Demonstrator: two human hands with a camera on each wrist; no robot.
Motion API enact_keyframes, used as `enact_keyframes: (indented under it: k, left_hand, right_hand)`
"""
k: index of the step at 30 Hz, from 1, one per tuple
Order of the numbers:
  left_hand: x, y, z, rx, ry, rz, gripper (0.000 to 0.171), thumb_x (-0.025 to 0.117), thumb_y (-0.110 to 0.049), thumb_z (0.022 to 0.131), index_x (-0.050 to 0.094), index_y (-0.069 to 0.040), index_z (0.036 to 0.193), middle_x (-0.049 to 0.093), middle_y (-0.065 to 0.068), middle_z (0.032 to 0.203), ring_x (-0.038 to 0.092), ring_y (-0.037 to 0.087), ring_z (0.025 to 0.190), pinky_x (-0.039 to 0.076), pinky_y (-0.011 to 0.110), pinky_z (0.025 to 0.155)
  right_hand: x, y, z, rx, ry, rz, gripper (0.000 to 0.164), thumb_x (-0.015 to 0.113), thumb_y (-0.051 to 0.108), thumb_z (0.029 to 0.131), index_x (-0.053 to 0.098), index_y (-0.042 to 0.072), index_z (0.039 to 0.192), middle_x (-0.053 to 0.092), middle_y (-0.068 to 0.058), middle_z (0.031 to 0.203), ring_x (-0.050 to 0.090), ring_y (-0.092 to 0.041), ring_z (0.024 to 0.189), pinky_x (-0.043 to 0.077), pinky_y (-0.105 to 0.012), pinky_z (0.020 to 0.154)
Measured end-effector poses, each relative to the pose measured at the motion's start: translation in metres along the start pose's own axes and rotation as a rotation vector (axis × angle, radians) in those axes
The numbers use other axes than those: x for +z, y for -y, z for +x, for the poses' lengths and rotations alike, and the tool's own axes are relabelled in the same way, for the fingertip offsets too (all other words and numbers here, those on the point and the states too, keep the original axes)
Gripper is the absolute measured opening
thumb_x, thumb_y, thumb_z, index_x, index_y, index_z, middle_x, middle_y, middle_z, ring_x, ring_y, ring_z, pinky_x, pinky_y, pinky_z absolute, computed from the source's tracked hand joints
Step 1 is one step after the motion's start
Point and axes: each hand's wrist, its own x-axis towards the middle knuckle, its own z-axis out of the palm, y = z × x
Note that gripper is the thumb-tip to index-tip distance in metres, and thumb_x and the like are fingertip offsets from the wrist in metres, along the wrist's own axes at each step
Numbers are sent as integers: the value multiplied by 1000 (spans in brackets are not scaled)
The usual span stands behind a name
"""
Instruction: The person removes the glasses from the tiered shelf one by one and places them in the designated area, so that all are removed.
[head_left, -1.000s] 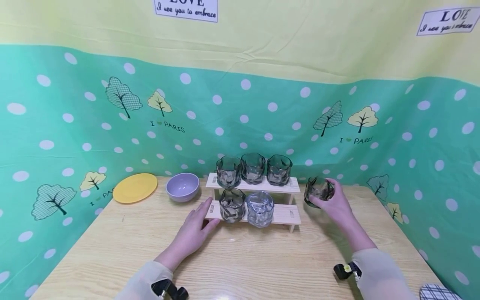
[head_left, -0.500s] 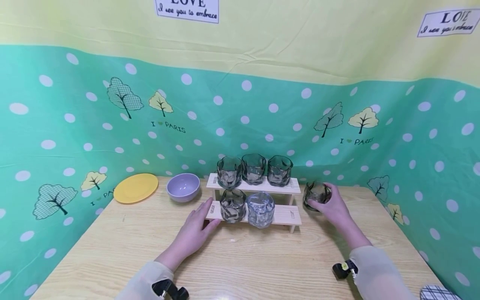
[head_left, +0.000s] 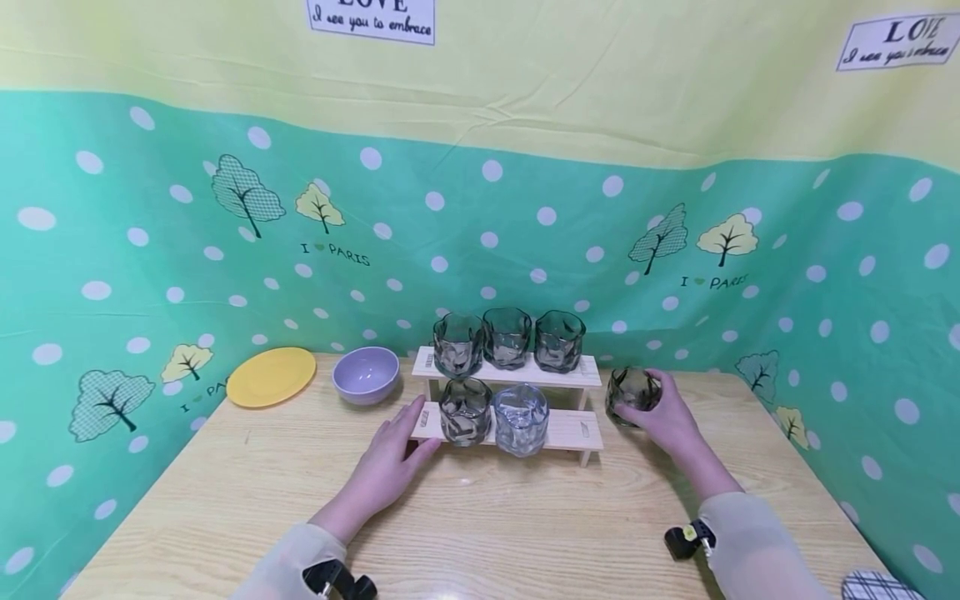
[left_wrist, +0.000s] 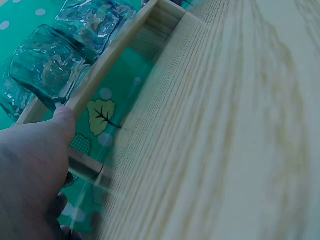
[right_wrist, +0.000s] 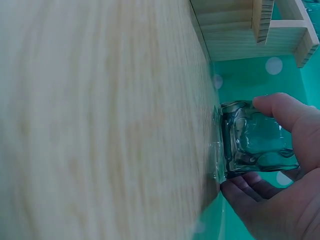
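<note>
In the head view my right hand [head_left: 667, 412] grips a dark grey drinking glass [head_left: 630, 392] to the right of a two-tier wooden shelf. Thumb and fingers lie on opposite sides of this glass [right_wrist: 257, 137] in the right wrist view, its base down at the tabletop. My left hand [head_left: 390, 458] rests against the left end of the lower tier [head_left: 570, 427], thumb in front and fingers fairly straight. On that tier stand a grey glass [head_left: 465, 412] and a clear bluish glass [head_left: 521, 419]. Three grey glasses, one the middle glass [head_left: 507, 337], line the upper tier [head_left: 588, 372].
Left of the shelf are a purple bowl [head_left: 365, 375] and a yellow plate [head_left: 272, 377] on the wooden table [head_left: 510, 533]. A patterned curtain [head_left: 495, 225] hangs behind and at both sides. Checked cloth [head_left: 877, 585] shows at the lower right corner.
My right hand has lowered the grey glass and moved it slightly left, toward the table beside the shelf; over the last half second it barely moves. My left hand has stayed in place.
</note>
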Motion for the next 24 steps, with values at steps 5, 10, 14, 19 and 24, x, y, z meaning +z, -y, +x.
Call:
enact_keyframes:
  k: [5, 10, 14, 19, 24]
  left_hand:
    - [-2, -1, 0, 1, 6, -5, 80, 68, -39, 111, 33, -2, 172, 39, 26, 172, 36, 47, 160, 20, 67, 132]
    - [-2, -1, 1, 2, 7, -3, 80, 69, -39, 111, 33, -2, 172, 39, 26, 172, 36, 48, 159, 20, 67, 132]
    - [-2, 0, 1, -1, 8, -5, 80, 69, -38, 111, 33, -2, 172, 39, 27, 172, 36, 48, 159, 21, 67, 132]
    - [0, 2, 1, -10, 17, -7, 80, 70, -38, 111, 32, -3, 173, 38, 25, 173, 35, 48, 160, 21, 66, 132]
    - [0, 4, 0, -20, 33, -5, 81, 70, -38, 111, 32, -3, 173, 37, 24, 174, 33, 48, 160, 20, 66, 133]
  right_hand:
    - [0, 1, -1, -9, 3, 1, 111, 86, 30, 99, 10, -1, 173, 31, -45, 165, 36, -64, 149, 33, -75, 123]
    - [-1, 1, 0, -6, 13, -12, 109, 85, 28, 100, 9, -1, 173, 30, -46, 165, 34, -66, 150, 33, -75, 123]
    - [0, 0, -1, -7, 21, -9, 108, 84, 27, 101, 7, -1, 173, 29, -47, 164, 34, -67, 149, 33, -76, 122]
    - [0, 0, -2, -14, 31, 30, 109, 84, 25, 101, 6, 0, 173, 28, -47, 165, 33, -67, 149, 31, -77, 123]
    - [0, -2, -6, -12, 32, 84, 116, 88, 29, 98, 5, 4, 175, 28, -47, 164, 35, -65, 149, 33, -74, 124]
